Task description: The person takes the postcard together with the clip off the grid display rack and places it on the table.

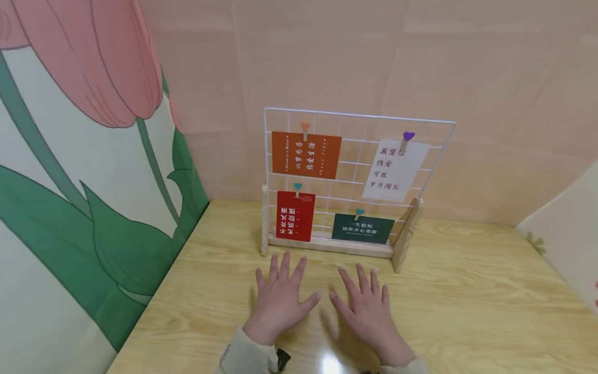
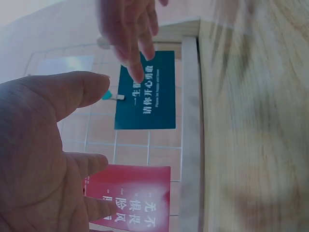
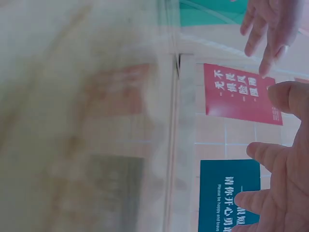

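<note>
Both hands are spread with fingers straight over the table, in front of a white wire grid rack (image 1: 359,117) on a wooden stand. The left hand (image 1: 279,300) is nearest a red card (image 1: 303,218) with a teal heart clip (image 1: 298,186). Nearest the right hand (image 1: 366,314) is a dark green card (image 1: 378,229), held by another teal heart clip (image 1: 359,212). Higher on the grid hang an orange card (image 1: 285,153) with an orange heart clip (image 1: 305,127) and a white card (image 1: 385,189) with a purple heart clip (image 1: 408,136). Neither hand holds anything.
The light wood table (image 1: 486,291) carries the rack's wooden base bar (image 1: 331,247) and side posts. A pinkish wall covering (image 1: 327,62) stands close behind. At the left is a panel with a large printed tulip (image 1: 112,62); a pale panel (image 1: 570,228) borders the right.
</note>
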The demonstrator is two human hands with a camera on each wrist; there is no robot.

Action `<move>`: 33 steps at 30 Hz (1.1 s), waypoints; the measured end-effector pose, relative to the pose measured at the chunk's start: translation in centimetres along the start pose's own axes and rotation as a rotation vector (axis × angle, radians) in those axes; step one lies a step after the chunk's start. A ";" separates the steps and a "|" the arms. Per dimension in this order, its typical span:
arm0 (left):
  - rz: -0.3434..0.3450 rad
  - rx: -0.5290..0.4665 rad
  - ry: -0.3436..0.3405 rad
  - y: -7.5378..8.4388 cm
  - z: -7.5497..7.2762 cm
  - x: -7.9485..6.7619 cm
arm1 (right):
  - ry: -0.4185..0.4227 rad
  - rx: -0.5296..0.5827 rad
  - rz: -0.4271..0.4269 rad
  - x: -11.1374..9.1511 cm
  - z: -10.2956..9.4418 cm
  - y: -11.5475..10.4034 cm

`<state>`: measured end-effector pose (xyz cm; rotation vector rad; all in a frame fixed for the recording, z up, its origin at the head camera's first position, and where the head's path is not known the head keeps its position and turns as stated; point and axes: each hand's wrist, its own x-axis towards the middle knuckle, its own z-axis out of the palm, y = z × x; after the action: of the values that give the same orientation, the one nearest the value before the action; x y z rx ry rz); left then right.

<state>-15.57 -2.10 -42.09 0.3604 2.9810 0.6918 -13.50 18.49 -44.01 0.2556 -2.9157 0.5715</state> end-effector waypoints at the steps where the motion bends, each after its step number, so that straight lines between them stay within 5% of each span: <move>1: 0.000 0.000 0.000 0.0 0.0 0.0 | 0.005 0.000 -0.005 0.1 -0.1 -0.1; 11: 0.024 0.041 0.098 0.0 -1.8 1.2 | 0.082 -0.001 -0.069 2.0 -1.0 -0.2; 23: 0.030 0.054 0.174 0.4 -3.7 2.0 | 0.064 0.015 -0.050 3.4 -3.2 -1.5; 33: 0.066 0.071 0.236 0.5 -5.0 3.7 | 0.160 0.004 -0.134 6.1 -5.5 -3.0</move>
<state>-19.66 -2.93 -37.38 0.4106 3.2367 0.6805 -18.12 17.01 -36.76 0.3842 -2.7188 0.5500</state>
